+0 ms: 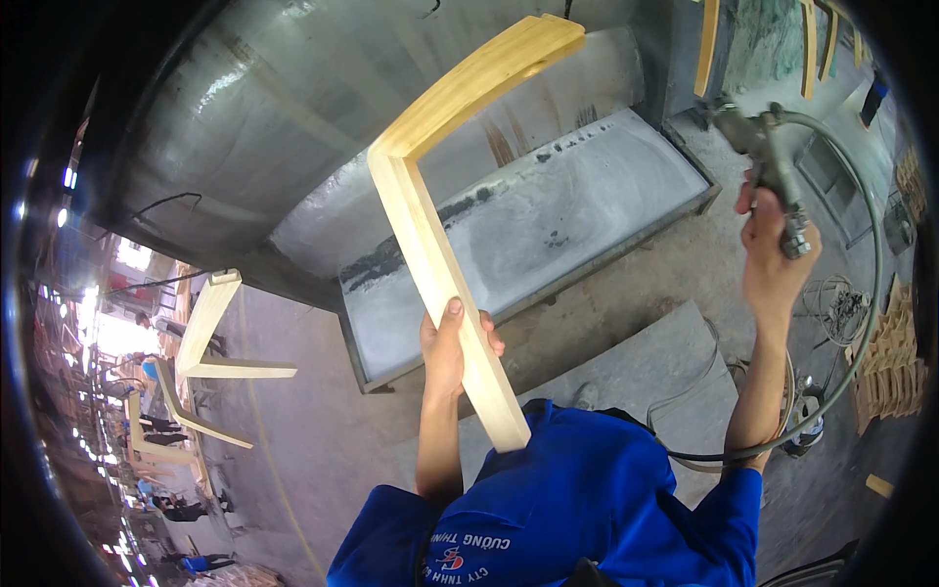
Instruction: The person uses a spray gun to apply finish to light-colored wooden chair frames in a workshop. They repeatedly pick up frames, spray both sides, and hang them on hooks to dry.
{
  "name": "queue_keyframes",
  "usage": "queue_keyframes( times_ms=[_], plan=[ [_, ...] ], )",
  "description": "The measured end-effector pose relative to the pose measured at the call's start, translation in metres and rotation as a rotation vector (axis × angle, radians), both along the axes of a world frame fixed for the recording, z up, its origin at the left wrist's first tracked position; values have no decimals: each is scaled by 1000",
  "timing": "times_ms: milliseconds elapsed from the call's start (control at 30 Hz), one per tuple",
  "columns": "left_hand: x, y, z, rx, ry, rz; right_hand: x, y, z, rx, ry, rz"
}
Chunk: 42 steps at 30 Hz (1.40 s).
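Observation:
My left hand point(453, 350) is closed around the lower leg of an angled wooden chair frame part point(427, 227). The pale leg slants up and away from my body, then bends at a joint into a yellower curved arm that reaches to the upper right. A thin dark hook or wire meets the far end of that arm. Out to the right, my right hand point(773, 235) grips a metal spray gun point(771, 161), held apart from the wood. A grey-green hose point(873, 284) loops from the gun down past my right forearm.
Behind the wood stands a metal spray booth wall point(264, 108) above a shallow tray point(606, 186) of whitish liquid. Similar wooden parts point(210, 338) hang at left, others point(708, 49) at upper right. Coiled cable point(839, 308) and stacked wooden pieces point(888, 362) lie at right.

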<state>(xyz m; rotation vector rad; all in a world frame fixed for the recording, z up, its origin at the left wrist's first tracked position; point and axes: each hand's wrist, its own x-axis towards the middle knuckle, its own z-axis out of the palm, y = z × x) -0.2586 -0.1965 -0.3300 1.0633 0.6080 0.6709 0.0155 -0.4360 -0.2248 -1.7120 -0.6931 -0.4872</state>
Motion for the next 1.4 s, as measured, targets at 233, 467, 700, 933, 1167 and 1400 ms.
queue_keyframes(
  times_ms=[233,467,700,933,1167,1400],
  plan=[
    [1,55,-42,737,77,336,-17,-43,43,132,324,410],
    [-34,98,-60,867,260,429,-63,-34,104,-78,452,797],
    [-57,111,-70,958,327,479,-84,44,159,-300,273,628],
    [-79,110,-67,1056,401,407,-32,92,206,-550,112,270],
    [-85,129,-62,1478,251,446,27,98,208,-683,-123,1],
    [-82,170,-11,1911,201,553,-48,14,250,-713,78,301]
  ],
)
